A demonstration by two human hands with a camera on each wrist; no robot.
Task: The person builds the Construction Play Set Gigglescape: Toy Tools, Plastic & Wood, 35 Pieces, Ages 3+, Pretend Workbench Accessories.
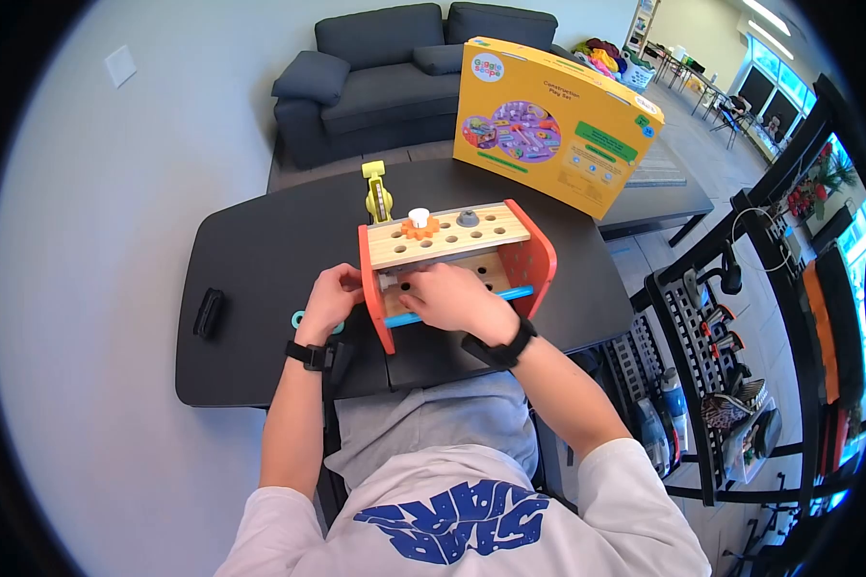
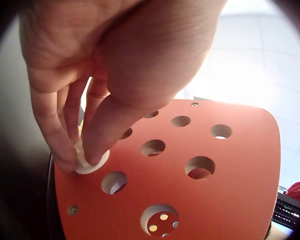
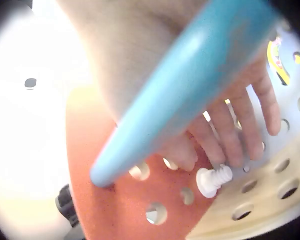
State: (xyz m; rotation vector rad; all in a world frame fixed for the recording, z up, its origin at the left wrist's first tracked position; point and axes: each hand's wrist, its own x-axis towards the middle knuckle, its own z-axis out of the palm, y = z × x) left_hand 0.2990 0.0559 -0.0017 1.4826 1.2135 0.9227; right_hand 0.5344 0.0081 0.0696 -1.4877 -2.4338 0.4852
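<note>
A toy workbench has red side panels (image 1: pixel 542 264) and a pierced wooden top (image 1: pixel 433 242). My left hand (image 1: pixel 334 300) is outside its left panel, thumb and fingers pinching a white round bolt head (image 2: pixel 92 162) against a hole. Inside, the bolt's threaded end shows with a white nut-like ring (image 3: pixel 206 183) around it, close to the red panel. My right hand (image 1: pixel 452 296) reaches under the top, behind the blue bar (image 3: pixel 175 95). Its fingers (image 3: pixel 225 132) are extended, tips right by the threaded end, and grip nothing.
On the bench top sit an orange gear (image 1: pixel 420 229) with a white peg and a grey piece (image 1: pixel 468 218). A yellow-green toy tool (image 1: pixel 377 192) stands behind. A teal ring (image 1: pixel 299 318) lies by my left wrist, a black case (image 1: pixel 209 313) farther left, and a yellow box (image 1: pixel 558 125) behind right.
</note>
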